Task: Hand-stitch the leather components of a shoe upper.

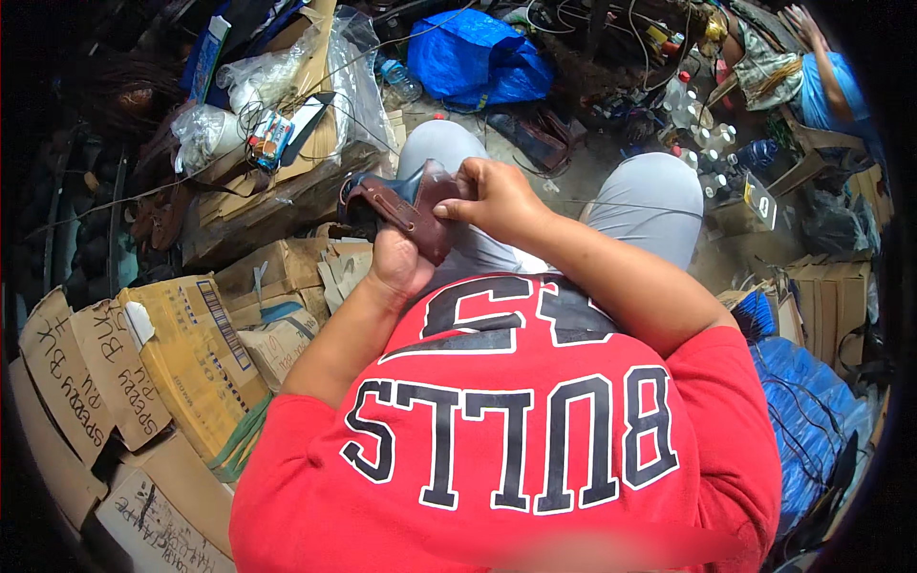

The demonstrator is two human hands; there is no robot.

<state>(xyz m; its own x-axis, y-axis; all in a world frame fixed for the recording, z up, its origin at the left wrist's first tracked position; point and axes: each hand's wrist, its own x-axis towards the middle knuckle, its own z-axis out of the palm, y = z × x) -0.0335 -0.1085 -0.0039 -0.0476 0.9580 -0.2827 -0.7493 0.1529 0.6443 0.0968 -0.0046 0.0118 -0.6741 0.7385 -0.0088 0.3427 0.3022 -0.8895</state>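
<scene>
A brown leather shoe upper [432,215] with a dark blue section and lace eyelets is held above my left knee. My left hand [399,263] supports it from below, its fingers mostly hidden behind the leather. The thumb and fingers of my right hand [499,196] pinch the upper's right edge. A dark shoe or leather piece [530,138] lies on the floor beyond my knees, partly in shadow.
Cardboard cartons [196,334] are stacked at my left, near a low cardboard-topped table [239,210] with plastic bags. A blue plastic bag [478,59] lies ahead. Bottles [712,143] stand ahead right; a blue sack [807,411] is at my right. Another person's arm [831,81] shows far right.
</scene>
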